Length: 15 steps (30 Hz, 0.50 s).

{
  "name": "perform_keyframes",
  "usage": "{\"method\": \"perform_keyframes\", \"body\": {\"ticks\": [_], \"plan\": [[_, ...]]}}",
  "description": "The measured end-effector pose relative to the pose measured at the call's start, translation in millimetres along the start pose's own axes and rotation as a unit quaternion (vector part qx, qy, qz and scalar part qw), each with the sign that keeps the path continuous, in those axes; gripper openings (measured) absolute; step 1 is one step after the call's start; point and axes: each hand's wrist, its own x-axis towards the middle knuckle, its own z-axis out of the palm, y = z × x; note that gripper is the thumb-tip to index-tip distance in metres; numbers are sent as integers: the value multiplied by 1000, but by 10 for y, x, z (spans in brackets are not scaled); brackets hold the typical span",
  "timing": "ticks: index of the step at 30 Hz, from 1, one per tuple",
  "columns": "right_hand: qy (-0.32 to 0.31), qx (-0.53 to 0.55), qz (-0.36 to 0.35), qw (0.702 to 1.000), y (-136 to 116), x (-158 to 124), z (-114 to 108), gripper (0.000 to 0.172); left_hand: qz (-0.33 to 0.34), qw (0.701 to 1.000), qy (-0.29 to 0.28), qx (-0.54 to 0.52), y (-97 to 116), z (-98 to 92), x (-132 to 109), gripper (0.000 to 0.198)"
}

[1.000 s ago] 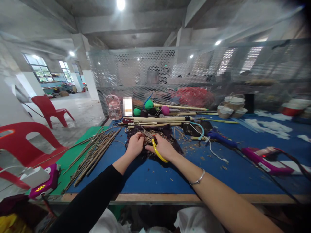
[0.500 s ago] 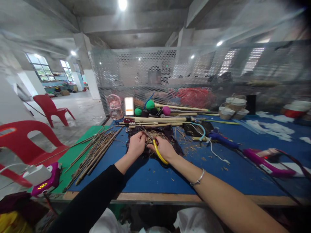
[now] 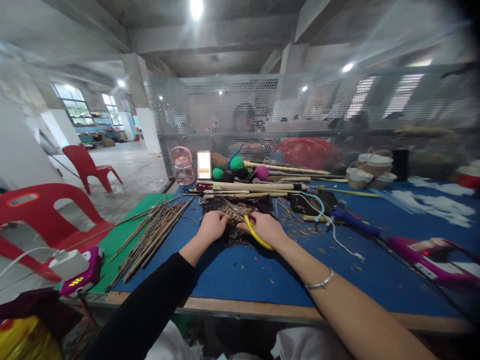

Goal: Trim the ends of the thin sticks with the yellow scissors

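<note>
A pair of yellow-handled scissors [image 3: 258, 238] rests in my right hand [image 3: 269, 230], the dark blades pointing up and left across a heap of chopped plant bits [image 3: 237, 212]. My left hand [image 3: 213, 227] is at the heap's left edge, fingers curled down and the thumb tip close to them. What it pinches, if anything, is hidden by the hand and too small to name. The heap lies on a crumpled dark cloth [image 3: 265, 204]. Both hands are low over it, a short gap between them.
Thin dry sticks [image 3: 159, 235] lie in a bundle to the left. Pale rods [image 3: 258, 186] and yarn balls [image 3: 236, 163] lie behind the cloth. A blue-handled tool [image 3: 354, 221], a white cord [image 3: 335, 240] and a purple device [image 3: 427, 260] are at right. A perforated screen [image 3: 210, 110] stands behind.
The whole view has shifted slightly, so things appear farther right. My left hand has lowered a little toward the heap. The scissors are still in my right hand.
</note>
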Motion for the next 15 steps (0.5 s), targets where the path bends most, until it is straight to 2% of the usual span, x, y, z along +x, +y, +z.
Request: {"method": "perform_keyframes", "body": {"ticks": [3, 5, 7, 9, 11, 13, 15], "plan": [[8, 22, 5, 1000, 59, 36, -5, 44, -16, 1000, -13, 20, -92, 13, 6, 23], [16, 44, -1, 999, 96, 56, 4, 42, -20, 999, 7, 25, -142, -24, 19, 27], [19, 59, -3, 998, 122, 67, 8, 41, -17, 999, 32, 41, -205, -146, 53, 28], [20, 62, 4, 998, 135, 68, -1, 42, -19, 996, 53, 70, -310, -375, 111, 26], [18, 58, 13, 998, 137, 63, -19, 44, -45, 992, 67, 100, -474, -688, 182, 21], [17, 58, 12, 998, 133, 57, -38, 44, -90, 986, 89, 110, -684, -1020, 239, 13], [20, 66, -2, 998, 127, 52, -50, 42, -153, 977, 132, 62, -901, -1299, 259, 13]]}}
